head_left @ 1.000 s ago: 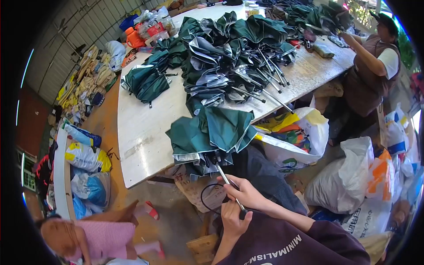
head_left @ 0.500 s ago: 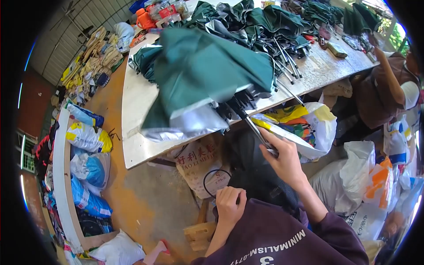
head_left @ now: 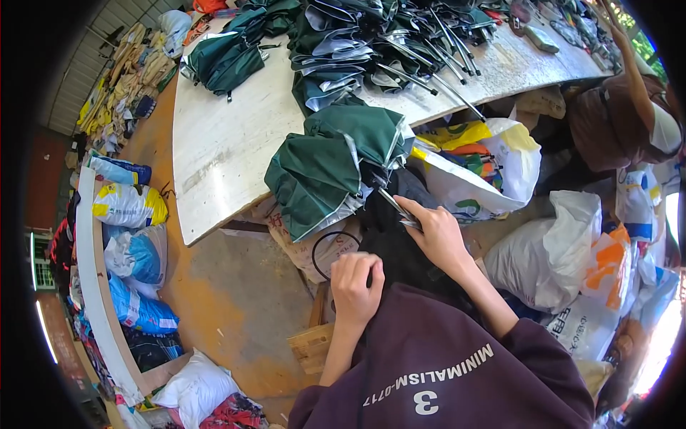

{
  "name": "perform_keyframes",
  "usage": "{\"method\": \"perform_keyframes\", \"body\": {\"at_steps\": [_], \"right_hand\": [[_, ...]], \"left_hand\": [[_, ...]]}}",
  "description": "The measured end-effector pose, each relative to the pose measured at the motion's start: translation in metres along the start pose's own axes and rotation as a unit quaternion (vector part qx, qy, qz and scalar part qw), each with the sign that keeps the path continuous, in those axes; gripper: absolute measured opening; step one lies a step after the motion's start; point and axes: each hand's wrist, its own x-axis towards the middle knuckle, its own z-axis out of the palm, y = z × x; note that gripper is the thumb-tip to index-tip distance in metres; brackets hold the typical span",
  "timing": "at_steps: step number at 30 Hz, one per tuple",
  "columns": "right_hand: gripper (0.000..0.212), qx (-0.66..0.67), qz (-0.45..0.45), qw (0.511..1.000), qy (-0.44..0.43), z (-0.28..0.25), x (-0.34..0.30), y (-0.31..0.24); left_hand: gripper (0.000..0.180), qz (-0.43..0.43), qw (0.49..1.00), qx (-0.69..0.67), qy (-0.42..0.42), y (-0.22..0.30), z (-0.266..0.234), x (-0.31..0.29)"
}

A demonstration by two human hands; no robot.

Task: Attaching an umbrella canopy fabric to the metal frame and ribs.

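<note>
My right hand (head_left: 433,232) is closed round the metal shaft of a dark green umbrella (head_left: 314,175) with a silver lining. Its canopy hangs loosely gathered over the near edge of the white table (head_left: 221,154), pointing away from me to the upper left. In front of my chest, my left hand (head_left: 356,286) is curled into a fist, apart from the umbrella; whatever it may hold is hidden. More green umbrellas (head_left: 332,53) lie heaped on the table, several shafts pointing right. One gathered umbrella (head_left: 227,63) lies by itself at the table's far left.
Below the table edge stands an open white and yellow sack (head_left: 468,186) with colourful contents. A grey-white sack (head_left: 539,250) is on the right. Another person (head_left: 614,121) sits at the far right. Filled bags (head_left: 132,204) line a pale frame on the left. A wooden stool (head_left: 312,347) is beside me.
The umbrella's canopy, spread wide and blurred before, has sunk into looser folds at the table edge. My right hand still grips its shaft, and my left stays curled. The view has tilted down.
</note>
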Motion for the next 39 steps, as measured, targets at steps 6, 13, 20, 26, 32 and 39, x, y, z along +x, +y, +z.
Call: {"method": "perform_keyframes", "body": {"at_steps": [6,13,20,26,32,39], "right_hand": [[0.051,0.07,0.004,0.997,-0.011,-0.006,-0.008,0.002],[0.045,0.135,0.009,0.99,-0.034,-0.007,-0.013,0.006],[0.039,0.146,0.001,0.989,-0.031,-0.01,-0.01,0.012],[0.036,0.16,-0.001,0.987,-0.021,-0.01,-0.01,0.01],[0.034,0.169,0.062,0.982,-0.046,-0.027,-0.024,0.0],[0.033,0.138,0.077,0.985,-0.064,-0.032,-0.043,0.003]], "left_hand": [[0.028,0.093,0.993,0.078,0.003,0.005,-0.004,0.054],[0.035,0.096,0.971,0.218,-0.019,-0.021,-0.014,0.074],[0.034,0.065,0.965,0.25,0.034,-0.044,-0.046,0.057],[0.028,0.031,0.964,0.253,0.079,-0.05,-0.055,0.038],[0.023,-0.016,0.97,0.199,0.141,-0.053,-0.046,0.018],[0.023,0.0,0.965,0.181,0.189,-0.042,-0.034,0.016]]}}
